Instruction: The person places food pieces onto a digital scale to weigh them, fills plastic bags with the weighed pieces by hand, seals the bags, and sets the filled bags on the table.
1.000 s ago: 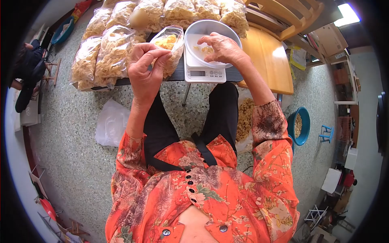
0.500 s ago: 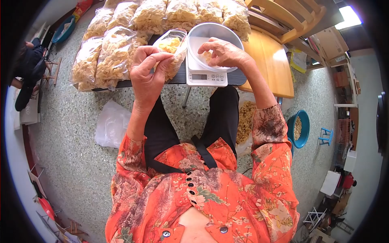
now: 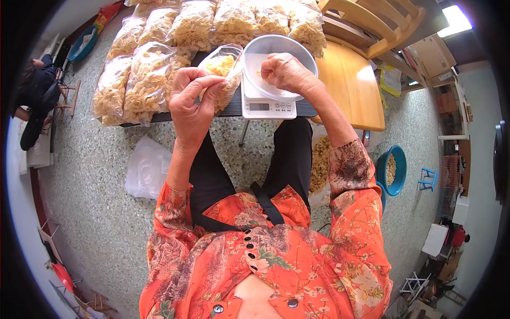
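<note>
My left hand [image 3: 192, 103] pinches the rim of a clear plastic bag [image 3: 231, 85] between thumb and fingers. Inside the bag's mouth lie yellowish dried flakes [image 3: 220, 65]. To its right a translucent white bowl [image 3: 310, 57] rests on a white digital scale [image 3: 269, 114], whose display digits are too blurred to read. My right hand [image 3: 287, 73] reaches over the bowl with its fingers curled together. What those fingers hold, if anything, is hidden. A few pale yellow bits show in the bowl beside the fingertips.
Several filled bags [image 3: 150, 69] crowd the dark table's left and back. A wooden chair [image 3: 345, 80] stands at the right. On the floor are a white plastic bag [image 3: 147, 167], an open bag of dried pieces [image 3: 319, 162] and a blue-green basin [image 3: 394, 187]. Another person [image 3: 40, 87] is at far left.
My right hand's fingers have curled closed over the bowl, where they were more spread before. My left hand keeps its pinch on the bag. The whole view has shifted slightly.
</note>
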Available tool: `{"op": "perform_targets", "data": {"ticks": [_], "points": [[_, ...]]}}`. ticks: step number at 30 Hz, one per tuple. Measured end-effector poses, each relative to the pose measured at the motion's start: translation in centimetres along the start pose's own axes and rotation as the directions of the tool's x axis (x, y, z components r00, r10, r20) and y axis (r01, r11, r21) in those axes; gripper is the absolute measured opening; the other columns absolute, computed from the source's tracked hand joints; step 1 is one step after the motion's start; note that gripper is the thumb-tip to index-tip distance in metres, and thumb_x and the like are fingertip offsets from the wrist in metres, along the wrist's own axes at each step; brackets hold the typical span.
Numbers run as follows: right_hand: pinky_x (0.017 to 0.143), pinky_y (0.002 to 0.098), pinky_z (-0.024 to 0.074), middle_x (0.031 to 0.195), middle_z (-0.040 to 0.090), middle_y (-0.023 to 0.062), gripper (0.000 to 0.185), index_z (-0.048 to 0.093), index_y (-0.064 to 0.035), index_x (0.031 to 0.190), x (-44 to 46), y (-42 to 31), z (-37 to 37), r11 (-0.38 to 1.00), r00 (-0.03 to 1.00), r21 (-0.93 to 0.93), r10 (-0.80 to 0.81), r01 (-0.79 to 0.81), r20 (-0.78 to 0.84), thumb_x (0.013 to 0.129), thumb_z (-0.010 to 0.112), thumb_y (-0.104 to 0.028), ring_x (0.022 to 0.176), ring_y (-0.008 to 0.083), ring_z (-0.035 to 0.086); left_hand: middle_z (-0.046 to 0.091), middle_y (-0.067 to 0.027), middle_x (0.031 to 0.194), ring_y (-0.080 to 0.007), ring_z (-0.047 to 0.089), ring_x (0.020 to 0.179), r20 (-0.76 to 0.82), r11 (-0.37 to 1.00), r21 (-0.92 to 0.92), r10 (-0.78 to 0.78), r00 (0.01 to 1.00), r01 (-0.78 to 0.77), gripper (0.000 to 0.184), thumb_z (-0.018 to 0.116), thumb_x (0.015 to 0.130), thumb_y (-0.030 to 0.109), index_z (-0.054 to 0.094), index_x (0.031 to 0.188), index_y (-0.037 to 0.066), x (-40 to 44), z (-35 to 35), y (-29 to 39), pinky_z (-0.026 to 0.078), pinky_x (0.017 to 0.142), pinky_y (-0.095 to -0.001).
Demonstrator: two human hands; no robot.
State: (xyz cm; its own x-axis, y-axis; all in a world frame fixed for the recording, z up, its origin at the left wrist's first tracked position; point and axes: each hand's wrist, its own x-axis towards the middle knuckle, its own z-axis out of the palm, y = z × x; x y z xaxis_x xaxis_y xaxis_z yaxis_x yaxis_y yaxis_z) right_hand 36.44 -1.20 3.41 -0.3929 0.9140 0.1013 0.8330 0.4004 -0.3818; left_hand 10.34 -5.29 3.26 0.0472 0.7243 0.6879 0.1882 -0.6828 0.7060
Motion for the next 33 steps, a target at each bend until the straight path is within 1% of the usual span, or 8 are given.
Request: {"op": "perform_targets", "data": {"ticks": [11, 13, 16, 20, 21, 23, 28, 33], "points": [[0.066, 0.0322, 0.0537, 0.071, 0.067, 0.0098, 0.009, 0.069, -0.0051, 0.077, 0.8, -0.4, -1.4, 0.988, 0.991, -0.074, 0.134, -0.134, -0.013, 0.071, 0.066, 0.0, 0.067, 0.0204, 0.065, 0.06, -0.0039, 0.087, -0.0167, 0.06, 0.084, -0.034, 1.0, -0.03, 0.007, 0.999, -0.008, 0.016, 0.079, 0.077, -0.003, 0.076, 0.091, 0.004, 0.0, 0.3, -0.5, 0.049, 0.075, -0.0294], [0.07, 0.0259, 0.0561, 0.075, 0.07, 0.0028, 0.009, 0.073, -0.0045, 0.083, 0.6, -0.6, -2.9, 0.924, 0.96, 0.274, 0.279, -0.266, -0.009, 0.075, 0.072, -0.001, 0.071, 0.0105, 0.066, 0.06, -0.0045, 0.088, -0.0166, 0.059, 0.085, -0.022, 1.0, -0.029, 0.007, 1.0, -0.007, 0.015, 0.079, 0.077, -0.003, 0.076, 0.091, 0.003, -0.1, 0.3, -0.4, 0.049, 0.075, -0.0291], [0.07, 0.0227, 0.0565, 0.083, 0.07, 0.0012, 0.009, 0.072, -0.0021, 0.092, 0.8, -2.5, -4.6, 0.596, 0.98, 0.802, 0.179, -0.04, -0.084, 0.083, 0.075, -0.003, 0.075, 0.0084, 0.066, 0.058, -0.0045, 0.088, -0.0161, 0.059, 0.085, -0.018, 0.999, -0.043, 0.002, 1.0, -0.003, 0.014, 0.078, 0.078, -0.004, 0.075, 0.091, 0.002, -0.2, 0.3, -0.3, 0.049, 0.075, -0.0281], [0.073, 0.0235, 0.0554, 0.085, 0.07, 0.001, 0.013, 0.072, -0.0026, 0.094, 2.0, -9.1, -4.7, 0.714, 0.973, 0.699, 0.121, 0.053, -0.197, 0.083, 0.077, -0.007, 0.078, 0.0082, 0.066, 0.058, -0.0036, 0.089, -0.015, 0.059, 0.086, 0.002, 0.997, -0.073, -0.007, 1.0, 0.008, 0.014, 0.077, 0.08, -0.004, 0.076, 0.092, 0.002, -0.4, 0.1, -0.4, 0.049, 0.077, -0.0269], [0.073, 0.0243, 0.0548, 0.083, 0.069, 0.0011, 0.014, 0.071, -0.0028, 0.096, 2.5, -10.0, -4.0, 0.864, 0.954, 0.49, 0.042, 0.115, -0.297, 0.083, 0.076, -0.007, 0.077, 0.0083, 0.066, 0.06, -0.0028, 0.091, -0.0141, 0.059, 0.088, 0.007, 0.997, -0.074, -0.021, 1.0, 0.021, 0.014, 0.077, 0.081, -0.003, 0.076, 0.093, 0.003, -0.4, 0.0, -0.3, 0.048, 0.078, -0.0263], [0.072, 0.0254, 0.0547, 0.083, 0.069, 0.0021, 0.015, 0.071, -0.0028, 0.096, 3.0, -11.1, -2.4, 0.921, 0.937, 0.355, -0.031, 0.162, -0.347, 0.083, 0.075, -0.007, 0.077, 0.0087, 0.066, 0.06, -0.0028, 0.091, -0.0142, 0.059, 0.088, -0.006, 0.998, -0.058, -0.012, 1.0, 0.012, 0.013, 0.077, 0.081, -0.003, 0.076, 0.093, 0.002, -0.5, -0.3, -0.2, 0.048, 0.078, -0.0264], [0.072, 0.0295, 0.055, 0.088, 0.074, 0.0109, 0.017, 0.073, -0.0044, 0.102, 3.1, -11.5, -1.6, 0.959, 0.931, 0.242, -0.054, 0.15, -0.361, 0.086, 0.072, -0.007, 0.078, 0.0149, 0.07, 0.06, -0.0027, 0.09, -0.0146, 0.059, 0.087, 0.0, 0.999, -0.025, -0.026, 1.0, 0.026, 0.013, 0.078, 0.081, -0.002, 0.075, 0.093, 0.002, -0.8, -1.4, -0.2, 0.049, 0.077, -0.027], [0.078, 0.032, 0.0551, 0.095, 0.074, 0.0101, 0.019, 0.073, -0.0061, 0.104, 2.1, -11.3, -2.1, 0.969, 0.919, 0.104, -0.172, 0.222, -0.354, 0.087, 0.065, -0.002, 0.086, 0.0243, 0.071, 0.06, -0.0026, 0.09, -0.0151, 0.059, 0.087, -0.012, 0.999, -0.037, 0.0, 1.0, 0.0, 0.014, 0.078, 0.081, -0.002, 0.075, 0.093, 0.004, -0.9, -1.6, -0.3, 0.048, 0.078, -0.0275]]}}
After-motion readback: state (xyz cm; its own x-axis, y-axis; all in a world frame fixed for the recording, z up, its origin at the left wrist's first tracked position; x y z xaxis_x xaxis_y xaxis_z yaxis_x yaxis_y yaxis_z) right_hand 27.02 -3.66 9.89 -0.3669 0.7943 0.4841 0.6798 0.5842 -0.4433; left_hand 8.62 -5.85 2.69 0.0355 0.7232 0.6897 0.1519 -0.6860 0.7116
